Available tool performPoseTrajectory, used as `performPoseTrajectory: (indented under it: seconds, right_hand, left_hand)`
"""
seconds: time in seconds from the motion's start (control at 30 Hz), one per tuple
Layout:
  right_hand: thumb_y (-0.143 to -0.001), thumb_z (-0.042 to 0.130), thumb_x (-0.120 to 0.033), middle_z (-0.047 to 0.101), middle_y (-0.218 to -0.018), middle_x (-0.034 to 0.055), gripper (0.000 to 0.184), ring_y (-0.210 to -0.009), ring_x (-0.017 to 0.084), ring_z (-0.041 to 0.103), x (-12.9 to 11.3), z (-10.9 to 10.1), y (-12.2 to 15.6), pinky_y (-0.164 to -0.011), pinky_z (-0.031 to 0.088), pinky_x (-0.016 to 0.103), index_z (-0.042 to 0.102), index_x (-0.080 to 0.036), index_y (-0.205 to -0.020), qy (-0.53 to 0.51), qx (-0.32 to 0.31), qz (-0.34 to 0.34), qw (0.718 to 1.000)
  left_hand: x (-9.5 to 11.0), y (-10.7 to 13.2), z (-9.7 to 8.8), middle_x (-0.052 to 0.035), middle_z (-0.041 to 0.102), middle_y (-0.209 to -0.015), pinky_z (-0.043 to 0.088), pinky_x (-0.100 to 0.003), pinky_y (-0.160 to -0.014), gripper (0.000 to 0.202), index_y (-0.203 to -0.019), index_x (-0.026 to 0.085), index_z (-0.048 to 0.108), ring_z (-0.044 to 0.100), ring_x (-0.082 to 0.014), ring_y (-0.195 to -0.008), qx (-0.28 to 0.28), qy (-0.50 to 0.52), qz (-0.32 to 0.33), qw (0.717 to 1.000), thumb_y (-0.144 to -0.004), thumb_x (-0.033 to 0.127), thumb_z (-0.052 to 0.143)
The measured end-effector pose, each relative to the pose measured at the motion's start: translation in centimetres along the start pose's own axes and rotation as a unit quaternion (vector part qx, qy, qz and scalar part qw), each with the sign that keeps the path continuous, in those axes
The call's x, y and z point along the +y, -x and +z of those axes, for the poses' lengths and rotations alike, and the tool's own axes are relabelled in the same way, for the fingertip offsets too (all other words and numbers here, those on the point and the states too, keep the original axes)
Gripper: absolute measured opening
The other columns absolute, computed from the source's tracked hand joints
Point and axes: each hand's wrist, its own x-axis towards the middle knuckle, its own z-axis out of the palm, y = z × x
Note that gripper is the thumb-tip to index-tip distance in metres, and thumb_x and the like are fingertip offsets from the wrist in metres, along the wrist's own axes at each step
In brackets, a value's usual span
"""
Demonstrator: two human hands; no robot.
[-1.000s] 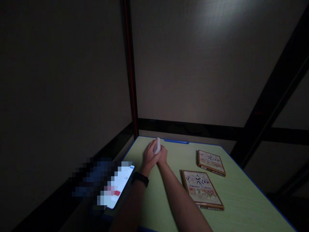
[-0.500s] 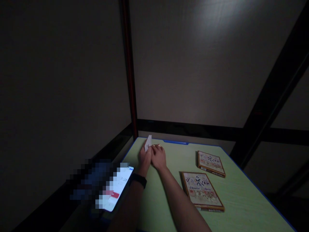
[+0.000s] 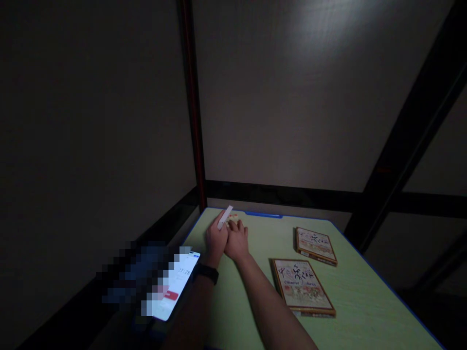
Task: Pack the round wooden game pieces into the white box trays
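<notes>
1. Phone (image 3: 173, 291), screen lit, part blurred: seen at the counter's near left edge; its support cannot be told.
2. Flat box, nearer (image 3: 304, 286), brown-edged, pale-faced, lettered "Chinese chess": laid face up on the green, blue-edged counter (image 3: 368, 296); closed, contents hidden.
3. Flat box, farther (image 3: 315, 244), of like pattern: set just beyond the first, also face up and closed; contents hidden.
4. Black wristband (image 3: 207, 274): worn on the left wrist.
5. Right hand (image 3: 237, 240): placed beside the left, fingers bent and spread; whether anything is gripped beneath cannot be told.
6. Left hand (image 3: 216, 238): closed around the slim white item (image 3: 225, 217), which is plain and straight-edged, held near the far left corner; long axis tilted, upper end pointed away and rightward.
7. Small reddish pieces (image 3: 233, 215): scattered past the right fingertips; details too small to tell.
</notes>
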Motion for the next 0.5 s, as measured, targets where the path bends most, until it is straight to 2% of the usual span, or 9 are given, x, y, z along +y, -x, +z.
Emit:
performPoseTrajectory:
  seconds: [0.23, 0.4, 0.5]
  right_hand:
    - [-0.092, 0.046, -0.036, 0.039, -0.159, 0.0012, 0.055, -0.147, 0.041, 0.020, -0.18, 0.05, -0.05, -0.114, 0.015, 0.066, 0.049, -0.031, -0.146, -0.004, -0.025, -0.010, 1.000]
    - [-0.097, 0.039, -0.038, 0.050, -0.151, -0.0005, 0.043, -0.144, 0.038, 0.027, -0.25, 0.05, -0.03, -0.112, 0.018, 0.066, 0.061, -0.036, -0.134, -0.014, -0.017, 0.003, 1.000]
    - [-0.098, 0.038, -0.039, 0.052, -0.150, -0.0013, 0.040, -0.144, 0.037, 0.028, -0.29, 0.23, -0.07, -0.111, 0.018, 0.067, 0.066, -0.036, -0.127, -0.021, -0.007, 0.003, 1.000]
  left_hand:
    - [-0.74, -0.32, 0.09, -0.0040, 0.070, -0.127, 0.050, -0.031, -0.103, 0.054, -0.128, 0.025, 0.067, 0.066, -0.0216, -0.117, 0.021, -0.037, 0.042, 0.998, -0.081, 0.004, 0.054]
    - [-0.98, -0.67, 0.07, -0.0036, 0.069, -0.130, 0.048, -0.031, -0.105, 0.054, -0.129, 0.025, 0.067, 0.064, -0.0215, -0.120, 0.099, 0.004, 0.024, 0.995, -0.081, 0.004, 0.052]
    - [-0.75, -0.84, -0.06, -0.0039, 0.067, -0.133, 0.045, -0.031, -0.109, 0.052, -0.128, 0.024, 0.067, 0.061, -0.0212, -0.124, 0.138, 0.040, 0.005, 0.990, -0.082, 0.006, 0.052]
